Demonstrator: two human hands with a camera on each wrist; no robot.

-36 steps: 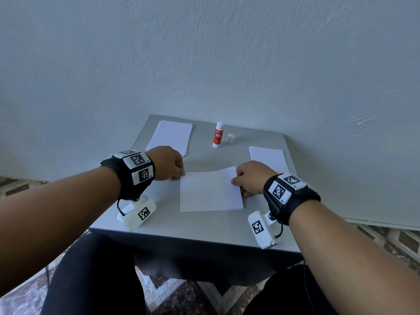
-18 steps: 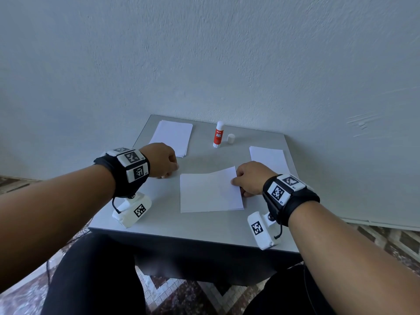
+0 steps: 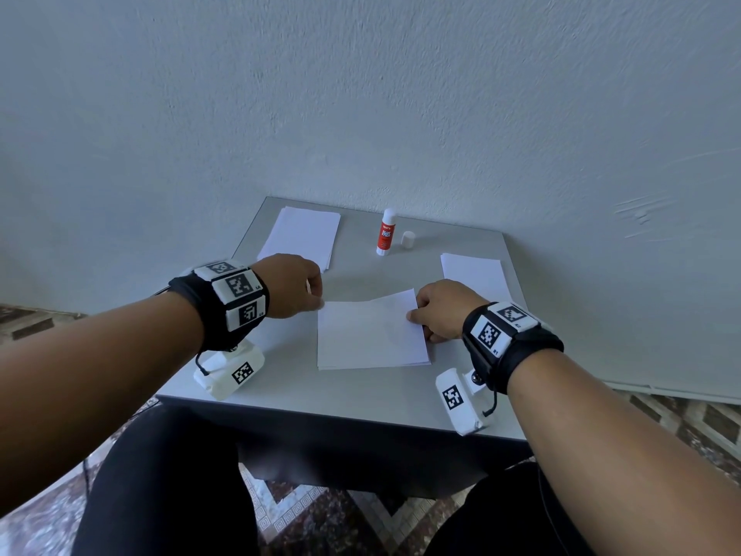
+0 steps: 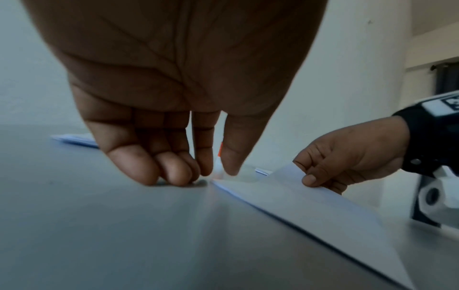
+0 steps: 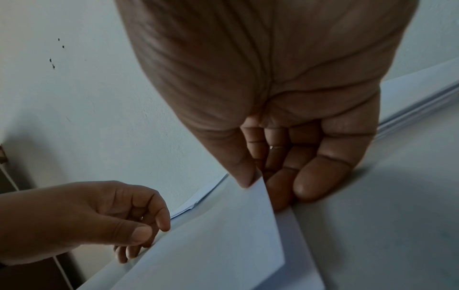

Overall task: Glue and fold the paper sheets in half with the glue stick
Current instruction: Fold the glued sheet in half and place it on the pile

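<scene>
On the grey table (image 3: 361, 395), near its middle, lies a white folded sheet (image 3: 371, 335) whose top layer is lifted at its far right corner. The right hand (image 3: 439, 311) pinches that raised corner between thumb and forefinger, its other fingers (image 5: 310, 184) curled down against the tabletop just beside the sheet's right edge. The left hand (image 3: 290, 284) is at the sheet's far left corner; its fingers (image 4: 149, 166) are curled with the tips touching the table just beside the paper's corner, and the left wrist view shows a gap between forefinger and thumb, so it holds nothing that can be seen. Whether a fingertip touches the paper itself cannot be told.

Toward the wall stands the glue stick (image 3: 385, 232), upright, red label facing forward and uncapped; its white cap (image 3: 408, 239) sits just to the right of it, apart. A stack of white paper (image 3: 300, 236) lies at the far left of the table, just beyond the left hand. Another stack of sheets (image 3: 475, 274) lies at the right, just beyond the right hand. Both wrists carry black bands with white marker blocks
</scene>
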